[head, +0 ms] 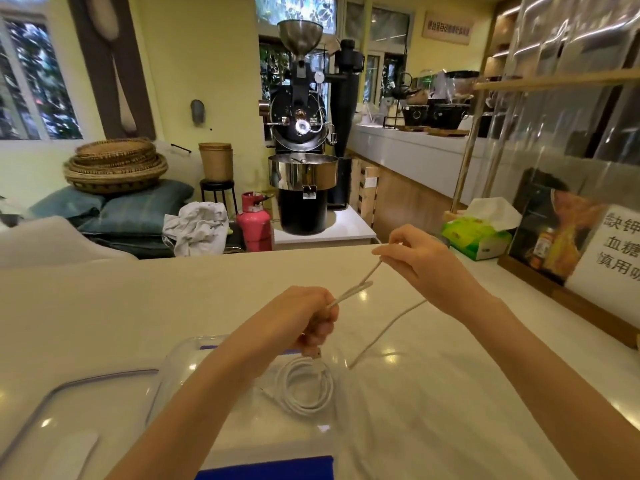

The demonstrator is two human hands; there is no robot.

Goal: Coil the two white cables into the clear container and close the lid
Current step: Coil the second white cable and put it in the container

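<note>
While one thin white cable (pixel 304 388) is lying coiled inside the clear plastic container (pixel 180 358), the left hand (pixel 304 318) and right hand (pixel 415 254) are pinching a second white cable (pixel 388 329) taut, a green tissue box (pixel 476 237) sitting nearby.

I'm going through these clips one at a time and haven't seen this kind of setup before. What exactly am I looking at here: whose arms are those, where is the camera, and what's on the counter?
There is no robot here. The camera sits on a person's head and looks forward and down, so the two bare arms reaching in from the bottom are the wearer's own.

The left hand and the right hand both pinch the same white cable, stretched between them; its loose end trails down onto the pale counter.

Below the left hand stands a clear container, open, with a second white cable already coiled inside. The clear piece with a dark edge at lower left looks like its lid, lying off to the side.

Behind the counter you see a café room: a black coffee roaster and, on the right, a green tissue box.
</note>
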